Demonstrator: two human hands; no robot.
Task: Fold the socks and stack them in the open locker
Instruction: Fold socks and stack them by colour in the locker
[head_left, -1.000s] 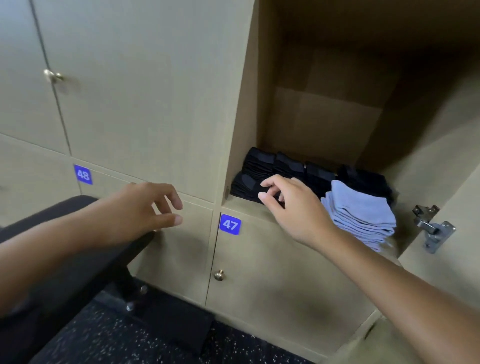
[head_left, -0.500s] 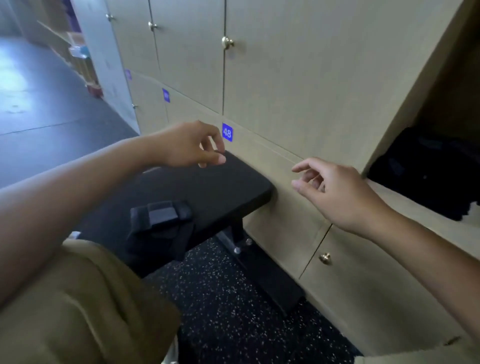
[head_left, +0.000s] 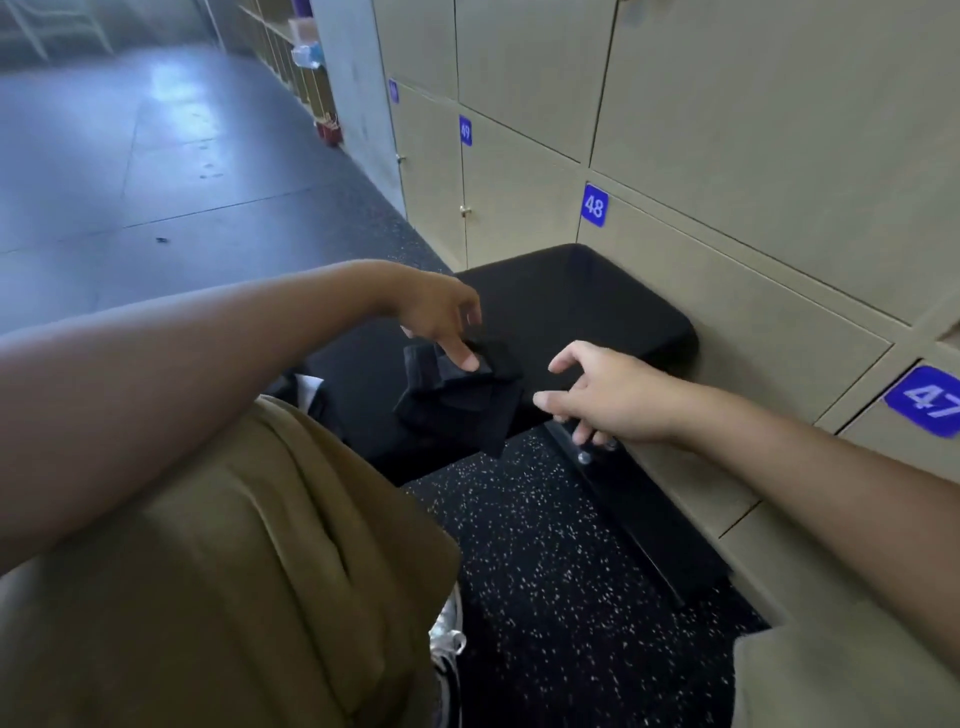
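Black socks (head_left: 457, 400) on a black bench (head_left: 571, 306), beige lockers (head_left: 727, 130) with blue number tags (head_left: 594, 205), white-speckled black floor (head_left: 550, 571).

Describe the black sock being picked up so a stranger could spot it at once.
Find the black padded bench butted against the tan lockers, below the blue 48 label. At its near edge, the left hand pinches a crumpled black sock, the only loose fabric there.

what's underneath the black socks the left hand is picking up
The black socks hang from the left hand, above the black bench near its front edge. The bench pad directly beneath them is hidden by the socks; whether they still touch it cannot be told.
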